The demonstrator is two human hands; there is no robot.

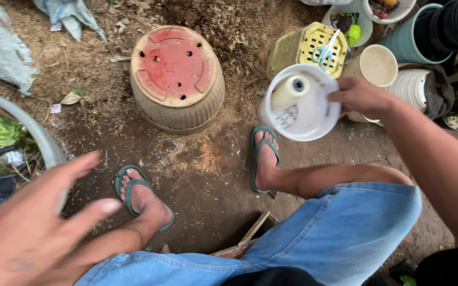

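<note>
Your right hand (pixel 359 95) pinches the white pot (pixel 299 103) by its rim at 3 o'clock, fingers clamped. Thin plastic: light, stiff, somewhat slick. Left hand (pixel 33 228) spread, empty, at 8 o'clock. Upturned pot (pixel 177 77) on soil.

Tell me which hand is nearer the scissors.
Right. The right hand holds the white pot just below the scissors; the left hand is open, far off at the lower left.

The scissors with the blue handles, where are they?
In the head view, the scissors lie at the upper right on top of an overturned yellow crate, just above the white pot that the right hand holds by its rim.
</note>
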